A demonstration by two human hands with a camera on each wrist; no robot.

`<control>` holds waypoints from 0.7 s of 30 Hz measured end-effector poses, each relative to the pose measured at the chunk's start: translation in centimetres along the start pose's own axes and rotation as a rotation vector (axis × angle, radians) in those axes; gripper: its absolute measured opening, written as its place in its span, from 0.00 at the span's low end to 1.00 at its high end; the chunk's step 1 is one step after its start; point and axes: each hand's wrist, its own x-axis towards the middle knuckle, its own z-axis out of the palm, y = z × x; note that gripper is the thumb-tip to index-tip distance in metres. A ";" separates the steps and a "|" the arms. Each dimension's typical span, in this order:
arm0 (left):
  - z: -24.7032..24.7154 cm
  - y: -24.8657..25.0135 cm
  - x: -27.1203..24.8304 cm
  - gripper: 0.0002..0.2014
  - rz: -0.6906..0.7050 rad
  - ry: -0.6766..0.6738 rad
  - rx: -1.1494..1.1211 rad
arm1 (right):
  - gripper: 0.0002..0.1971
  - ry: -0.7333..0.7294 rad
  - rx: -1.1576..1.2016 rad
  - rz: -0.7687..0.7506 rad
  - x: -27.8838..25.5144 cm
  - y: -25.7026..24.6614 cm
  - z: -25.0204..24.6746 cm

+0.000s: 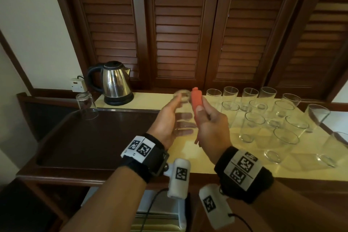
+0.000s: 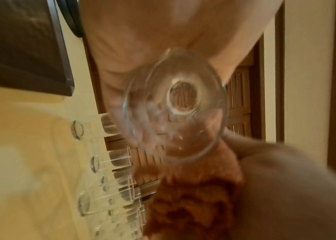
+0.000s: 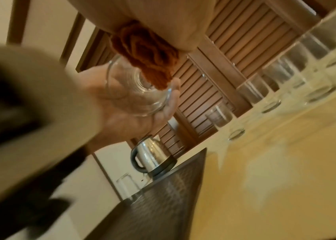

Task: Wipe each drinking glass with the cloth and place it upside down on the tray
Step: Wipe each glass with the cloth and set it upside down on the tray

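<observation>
My left hand (image 1: 169,118) grips a clear drinking glass (image 1: 183,111) above the right edge of the dark tray (image 1: 90,137). The glass lies sideways with its mouth toward my wrist and its base pointing away (image 2: 175,104). My right hand (image 1: 207,118) holds a rolled orange cloth (image 1: 196,104) right beside the glass. In the right wrist view the cloth (image 3: 146,53) reaches the glass (image 3: 140,91) at its rim. One glass (image 1: 87,106) stands upside down at the tray's far left corner.
Several upright glasses (image 1: 263,117) crowd the yellow counter (image 1: 216,158) to the right. A steel kettle (image 1: 115,83) stands behind the tray near a wall socket (image 1: 77,84). Louvred wooden doors (image 1: 188,24) close off the back.
</observation>
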 end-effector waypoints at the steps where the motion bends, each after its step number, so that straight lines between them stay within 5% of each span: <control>1: -0.1 -0.1 -0.1 0.24 -0.027 -0.048 0.006 | 0.20 0.040 -0.001 0.016 0.7 0.4 -0.5; 5: 0.2 -0.6 0.2 0.27 0.113 0.036 0.031 | 0.19 0.029 0.004 0.045 1.0 0.6 -0.7; 9: 0.2 0.1 -0.2 0.28 -0.047 -0.074 -0.007 | 0.21 0.052 -0.021 0.024 1.4 0.7 -0.9; 11: 0.2 -0.3 -0.3 0.28 0.011 -0.096 0.017 | 0.20 0.106 0.011 0.078 2.1 0.8 -1.4; 14: 0.3 -0.5 0.3 0.26 0.115 0.064 -0.016 | 0.19 -0.007 -0.012 -0.009 0.2 0.5 -0.4; 18: 0.5 -0.4 -0.1 0.21 0.003 -0.074 0.027 | 0.19 0.092 0.010 0.043 1.2 1.2 -1.2; 21: 0.9 -0.7 0.1 0.25 0.091 -0.008 0.036 | 0.19 0.071 0.008 0.023 0.9 0.8 -1.3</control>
